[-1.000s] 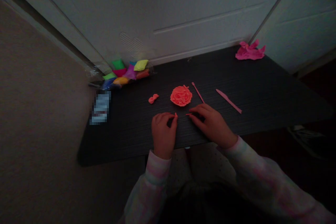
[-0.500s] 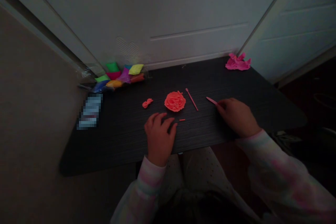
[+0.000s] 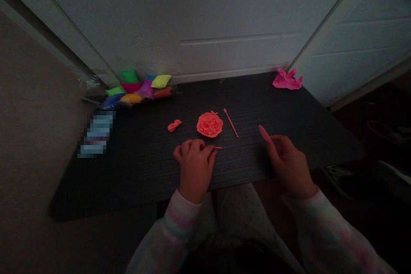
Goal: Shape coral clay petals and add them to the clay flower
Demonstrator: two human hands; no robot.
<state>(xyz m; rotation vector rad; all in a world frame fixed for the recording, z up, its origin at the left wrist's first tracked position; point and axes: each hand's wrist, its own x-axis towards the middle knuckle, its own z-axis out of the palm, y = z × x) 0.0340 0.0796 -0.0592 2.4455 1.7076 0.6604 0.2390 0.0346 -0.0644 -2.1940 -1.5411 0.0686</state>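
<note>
My left hand (image 3: 195,167) rests low over the dark table, fingers curved and a little apart. Its index fingertip is at the left end of a thin coral clay strip (image 3: 218,147); whether they touch, I cannot tell. Just beyond lies a ruffled coral clay flower (image 3: 209,125). A small twisted coral clay piece (image 3: 174,126) is to the flower's left. A slim pink modelling stick (image 3: 231,123) lies to its right. My right hand (image 3: 290,165) is closed around a pink clay knife (image 3: 264,133), its blade pointing up and away to the left.
Several colourful clay packets (image 3: 141,90) lie in clear plastic at the back left. A blurred-out pale rectangular object (image 3: 97,135) is at the left side. Crumpled pink clay (image 3: 287,79) sits at the back right corner. A white panelled door (image 3: 205,17) stands behind the table (image 3: 144,167).
My right hand has drawn back towards me and tilted the knife more upright, blade turned broader to view. My left fingertips have moved right to the strip's end. The view has shifted slightly.
</note>
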